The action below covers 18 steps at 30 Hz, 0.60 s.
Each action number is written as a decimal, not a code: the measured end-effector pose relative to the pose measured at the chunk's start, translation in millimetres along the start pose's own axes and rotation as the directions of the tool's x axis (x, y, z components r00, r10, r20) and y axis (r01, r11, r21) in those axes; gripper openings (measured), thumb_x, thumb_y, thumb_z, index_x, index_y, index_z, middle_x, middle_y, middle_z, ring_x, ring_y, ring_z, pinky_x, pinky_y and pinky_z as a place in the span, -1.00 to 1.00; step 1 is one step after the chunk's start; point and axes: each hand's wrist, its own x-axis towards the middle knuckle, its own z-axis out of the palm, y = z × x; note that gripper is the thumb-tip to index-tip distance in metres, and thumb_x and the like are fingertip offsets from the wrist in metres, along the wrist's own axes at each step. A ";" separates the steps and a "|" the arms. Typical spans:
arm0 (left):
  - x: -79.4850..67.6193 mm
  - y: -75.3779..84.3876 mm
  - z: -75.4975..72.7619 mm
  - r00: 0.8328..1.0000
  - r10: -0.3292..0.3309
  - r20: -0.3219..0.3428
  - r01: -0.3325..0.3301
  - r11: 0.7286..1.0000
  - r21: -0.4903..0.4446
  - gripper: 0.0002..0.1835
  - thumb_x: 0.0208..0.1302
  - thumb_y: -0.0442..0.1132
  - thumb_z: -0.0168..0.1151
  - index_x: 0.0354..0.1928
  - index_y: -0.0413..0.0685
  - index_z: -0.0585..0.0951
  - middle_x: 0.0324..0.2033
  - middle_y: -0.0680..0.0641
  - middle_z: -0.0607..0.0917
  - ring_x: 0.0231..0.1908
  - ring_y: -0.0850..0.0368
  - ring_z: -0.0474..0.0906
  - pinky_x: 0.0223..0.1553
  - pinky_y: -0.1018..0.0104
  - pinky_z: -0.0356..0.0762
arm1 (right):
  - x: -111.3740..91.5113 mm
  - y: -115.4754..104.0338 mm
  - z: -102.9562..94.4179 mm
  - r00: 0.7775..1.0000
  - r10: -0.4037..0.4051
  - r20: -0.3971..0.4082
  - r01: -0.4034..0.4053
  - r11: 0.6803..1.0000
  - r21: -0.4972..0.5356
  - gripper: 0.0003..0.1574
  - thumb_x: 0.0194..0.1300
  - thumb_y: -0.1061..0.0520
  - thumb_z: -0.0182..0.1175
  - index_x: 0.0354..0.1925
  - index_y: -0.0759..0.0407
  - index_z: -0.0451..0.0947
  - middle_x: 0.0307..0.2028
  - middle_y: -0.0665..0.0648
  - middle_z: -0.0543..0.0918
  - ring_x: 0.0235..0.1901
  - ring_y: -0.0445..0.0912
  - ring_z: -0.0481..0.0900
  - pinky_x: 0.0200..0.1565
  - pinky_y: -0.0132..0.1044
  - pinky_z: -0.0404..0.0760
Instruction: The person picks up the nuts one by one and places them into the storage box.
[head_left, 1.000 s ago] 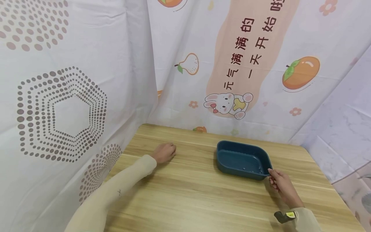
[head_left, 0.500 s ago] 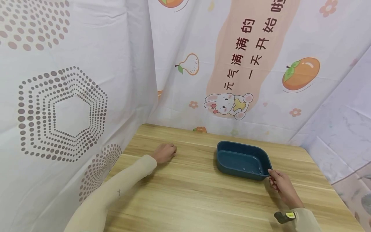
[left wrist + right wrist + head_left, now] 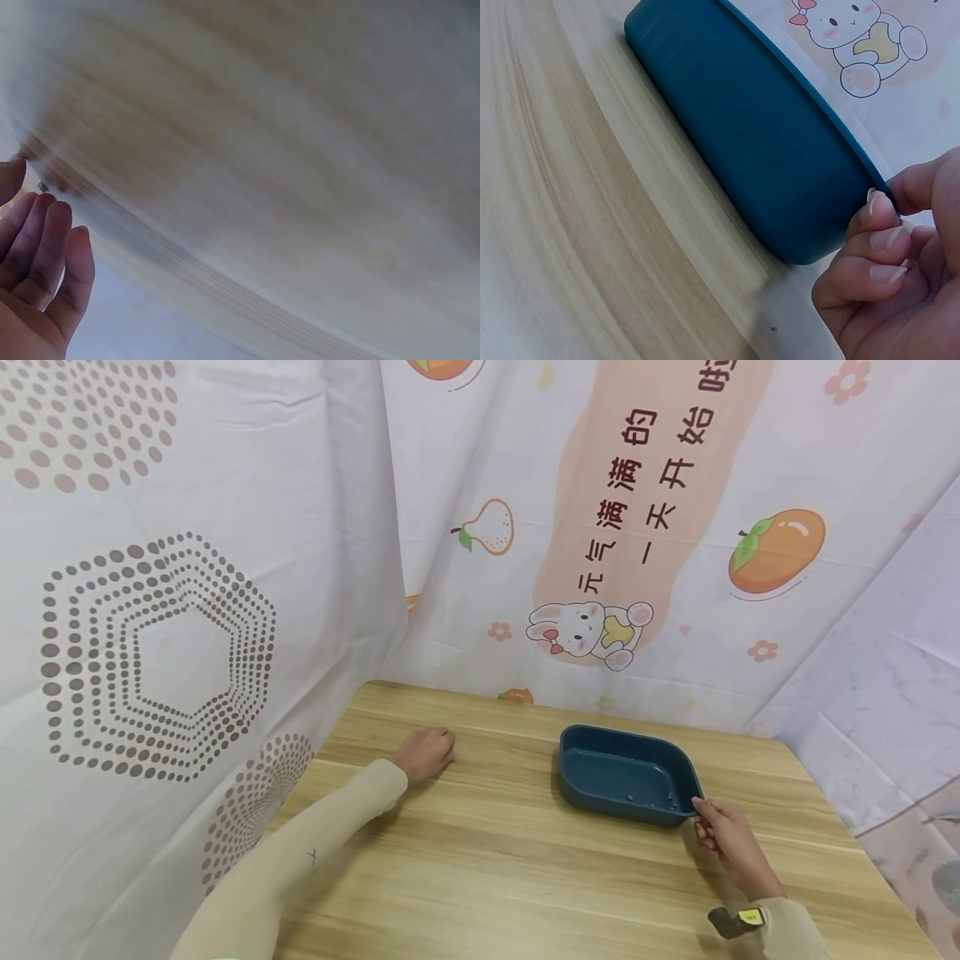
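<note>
A dark teal tray point(image 3: 617, 810) with rounded corners stands on the wooden table. At its near right corner my right hand point(image 3: 731, 843) pinches the rim, thumb on top and curled fingers below, as the right wrist view shows. Several tiny shiny metal pieces point(image 3: 630, 797) lie on the tray's floor, most near that corner. My left hand point(image 3: 427, 754) is low at the far left of the table. In the left wrist view its fingers point(image 3: 56, 225) are bent and the thumb stands apart from them. A tiny metallic piece point(image 3: 43, 186) shows right at the fingertips.
The wood-grain table point(image 3: 480, 860) reaches back to a printed curtain point(image 3: 465, 610) with fruit and a rabbit. A white dotted curtain point(image 3: 315, 568) hangs along the left side, and a marbled sheet point(image 3: 885, 677) on the right. A dark strap device point(image 3: 735, 922) sits on the right wrist.
</note>
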 end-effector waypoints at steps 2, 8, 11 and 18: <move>-0.8 -1.2 0.1 1.000 -0.004 0.005 0.004 1.000 -0.003 -0.83 0.30 -0.15 0.23 -0.24 -0.11 0.59 -0.35 0.01 0.61 -0.34 0.17 0.59 -0.33 0.41 0.57 | 0.1 0.2 0.2 1.000 0.002 0.000 -0.002 1.000 -0.001 -0.47 0.47 -0.07 -0.04 -0.41 0.37 0.38 -0.65 -0.04 0.41 -0.73 -0.27 0.26 -0.72 -0.44 0.26; -1.5 -6.1 1.7 1.000 -0.023 0.003 0.023 1.000 0.017 -0.80 0.30 -0.16 0.22 -0.19 -0.16 0.61 -0.32 -0.04 0.64 -0.30 0.12 0.62 -0.33 0.38 0.60 | -0.4 0.1 0.2 1.000 0.011 -0.003 -0.011 1.000 -0.001 -0.48 0.47 -0.09 -0.04 -0.41 0.34 0.39 -0.65 -0.04 0.41 -0.72 -0.27 0.26 -0.72 -0.45 0.27; -1.7 -8.3 1.8 1.000 -0.028 0.001 0.028 0.999 0.018 -0.85 0.30 -0.21 0.23 -0.22 -0.16 0.62 -0.34 -0.04 0.63 -0.32 0.11 0.62 -0.34 0.37 0.60 | -0.5 0.1 0.3 1.000 0.009 -0.002 -0.009 1.000 0.003 -0.49 0.47 -0.07 -0.04 -0.41 0.34 0.39 -0.65 -0.04 0.41 -0.72 -0.26 0.27 -0.72 -0.44 0.27; -1.1 -9.6 2.4 0.999 -0.036 -0.003 0.036 0.999 0.006 -0.83 0.28 -0.15 0.25 -0.26 -0.12 0.60 -0.41 0.03 0.57 -0.42 0.20 0.54 -0.41 0.42 0.54 | -0.8 0.2 0.8 1.000 0.001 0.000 -0.001 1.000 0.009 -0.49 0.48 -0.05 -0.05 -0.42 0.36 0.37 -0.65 -0.04 0.41 -0.73 -0.26 0.27 -0.72 -0.43 0.27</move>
